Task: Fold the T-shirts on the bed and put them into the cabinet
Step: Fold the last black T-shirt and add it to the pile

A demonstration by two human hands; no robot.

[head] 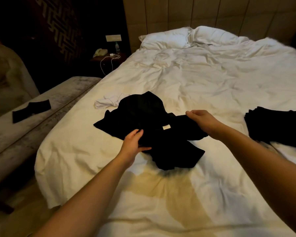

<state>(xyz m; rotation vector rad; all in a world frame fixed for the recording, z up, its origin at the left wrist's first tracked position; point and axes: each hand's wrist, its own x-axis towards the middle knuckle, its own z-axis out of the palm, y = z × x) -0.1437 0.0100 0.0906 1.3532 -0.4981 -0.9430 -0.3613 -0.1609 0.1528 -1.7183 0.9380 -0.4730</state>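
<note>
Both forearms reach out from the bed's near edge, over a white bed (186,79) whose sheet is creased, soft and stained yellowish close to that edge. Largest among the clothes is the black T-shirt (143,108), limp and bunched up near the middle of the sheet's near half, its small pale label facing up; it lies crumpled because, I judge, it is only now being spread for folding. A stack of folded dark clothes (278,125) sits at the right edge, likely set aside as done. A crumpled white T-shirt (106,100) waits just beyond the black one, towards the left edge. The left hand (133,142) pinches the black cloth's near-left part; the right hand (203,120) grasps its right part with curled fingers.
</note>
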